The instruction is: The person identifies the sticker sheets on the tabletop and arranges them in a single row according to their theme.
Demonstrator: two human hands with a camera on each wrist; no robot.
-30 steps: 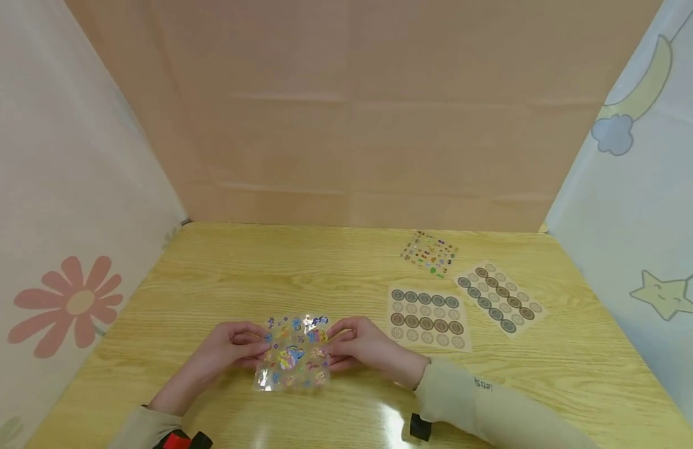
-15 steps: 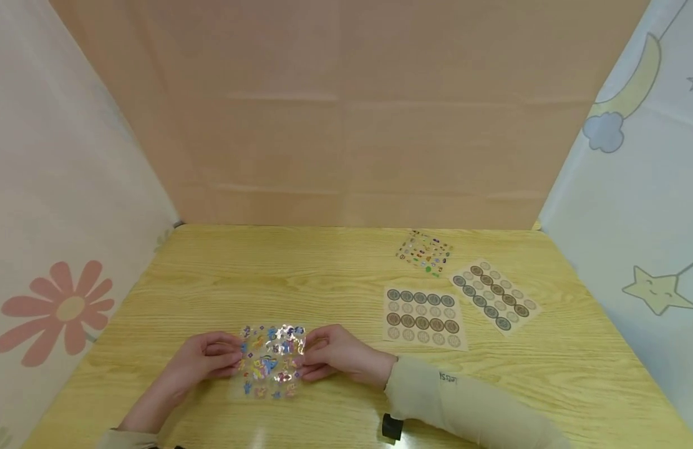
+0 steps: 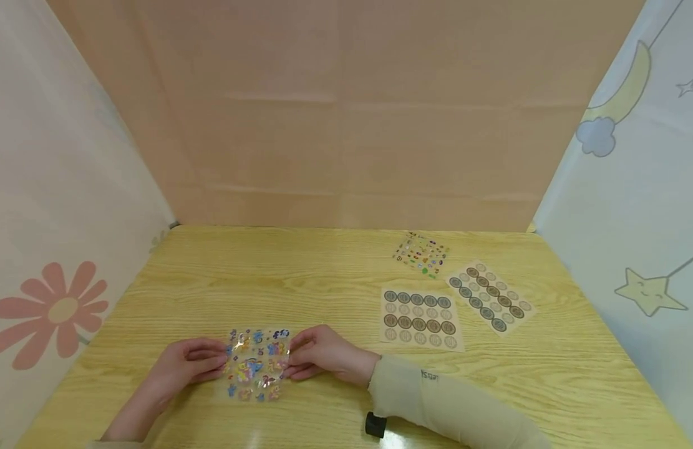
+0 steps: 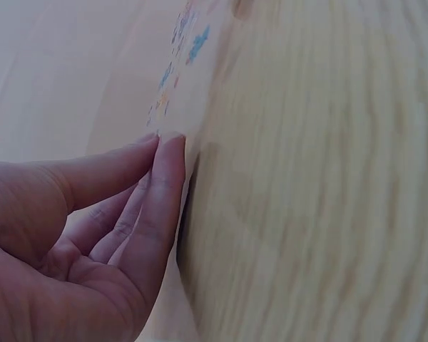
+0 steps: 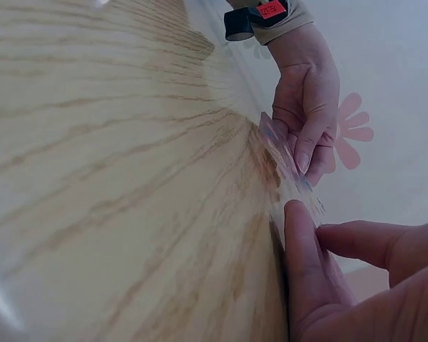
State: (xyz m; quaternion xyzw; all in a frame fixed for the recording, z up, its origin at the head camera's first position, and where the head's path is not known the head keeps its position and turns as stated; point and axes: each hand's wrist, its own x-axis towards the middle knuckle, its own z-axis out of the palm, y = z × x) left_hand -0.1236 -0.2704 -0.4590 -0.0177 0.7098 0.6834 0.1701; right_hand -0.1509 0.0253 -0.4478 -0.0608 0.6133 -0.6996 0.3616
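From the head view, a clear sticker sheet (image 3: 255,365) lies low over the near left part of the wooden desk (image 3: 324,280), held between both hands. It is a transparent, glossy film with a glint near its upper left, and it carries rows of small cartoon stickers in blue, yellow, pink and purple. The left hand (image 3: 183,366) pinches the sheet's left edge, its fingers (image 3: 214,365) curled in onto the film; the right hand (image 3: 324,354) pinches the right edge in the same way, thumb and fingers closed on it. Well apart from the fingers, toward the far right, lie a beige sheet of round stickers (image 3: 419,317), a second round-sticker sheet (image 3: 489,296) turned at an angle, and a small sheet of tiny coloured stickers (image 3: 420,253) beyond them.

In the left wrist view, the left hand (image 4: 93,235) has thumb and fingertips (image 4: 167,153) pressed together on the near edge of the film, whose blue and orange prints (image 4: 182,57) run away from the fingers, blurred.

In the right wrist view, the right hand (image 5: 357,278) clamps the sheet's edge (image 5: 289,167) between thumb and forefinger, while the left hand (image 5: 307,100) grips the opposite edge just across from it, the film stretched thin between the two, close above the desk.
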